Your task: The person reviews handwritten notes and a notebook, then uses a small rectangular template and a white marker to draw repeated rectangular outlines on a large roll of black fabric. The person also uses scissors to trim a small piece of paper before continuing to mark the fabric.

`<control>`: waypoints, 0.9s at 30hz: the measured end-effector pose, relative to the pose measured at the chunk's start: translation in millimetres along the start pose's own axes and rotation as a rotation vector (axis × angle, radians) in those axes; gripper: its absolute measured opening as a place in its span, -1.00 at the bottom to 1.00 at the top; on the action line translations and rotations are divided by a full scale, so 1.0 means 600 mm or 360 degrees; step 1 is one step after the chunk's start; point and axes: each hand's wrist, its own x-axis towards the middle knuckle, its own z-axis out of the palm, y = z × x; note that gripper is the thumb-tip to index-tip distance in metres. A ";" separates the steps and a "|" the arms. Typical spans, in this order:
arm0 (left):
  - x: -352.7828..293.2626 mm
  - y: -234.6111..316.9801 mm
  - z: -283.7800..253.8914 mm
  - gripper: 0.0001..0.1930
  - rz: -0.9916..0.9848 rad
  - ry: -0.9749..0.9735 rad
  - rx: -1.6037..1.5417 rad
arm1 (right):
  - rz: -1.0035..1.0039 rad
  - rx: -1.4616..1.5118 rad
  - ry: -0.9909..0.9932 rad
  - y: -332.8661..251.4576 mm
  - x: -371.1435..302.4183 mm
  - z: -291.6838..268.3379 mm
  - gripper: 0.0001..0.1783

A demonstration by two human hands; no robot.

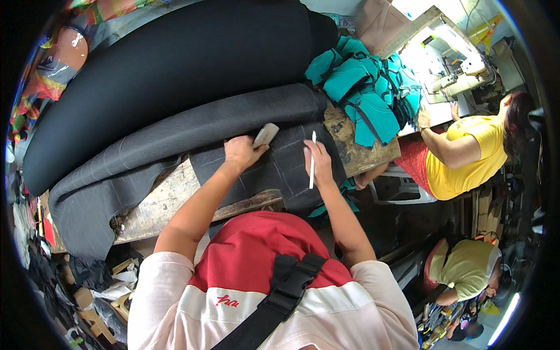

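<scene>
My left hand presses a small pale flat block onto a dark grey fabric piece lying on a worn wooden table. My right hand holds a thin white marking stick upright against the same fabric, a little to the right of the block. Faint chalk lines cross the grey cloth. My forearms reach in from below over my red and white shirt.
A thick black fabric roll and a grey roll lie behind the piece. Teal cut pieces are piled at the right. A person in yellow sits at a sewing machine; another person is lower right.
</scene>
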 end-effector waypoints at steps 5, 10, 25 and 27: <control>0.043 -0.041 0.009 -0.35 -0.0091 -0.0179 -0.0251 | 0.0456 0.0270 -0.0175 0.048 0.119 -0.011 -0.78; 0.138 -0.062 0.009 -0.26 -0.0165 -0.0416 -0.0304 | 0.1080 0.0964 0.0233 0.053 0.113 -0.115 -0.61; 0.154 -0.059 -0.078 -0.02 -0.0101 -0.0872 -0.0156 | 0.0528 -0.0123 -0.0448 -0.073 -0.058 -0.104 -0.70; 0.123 -0.036 -0.083 -0.03 -0.0055 -0.1001 -0.0144 | 0.0463 -0.0141 -0.0390 -0.075 -0.041 -0.104 -0.66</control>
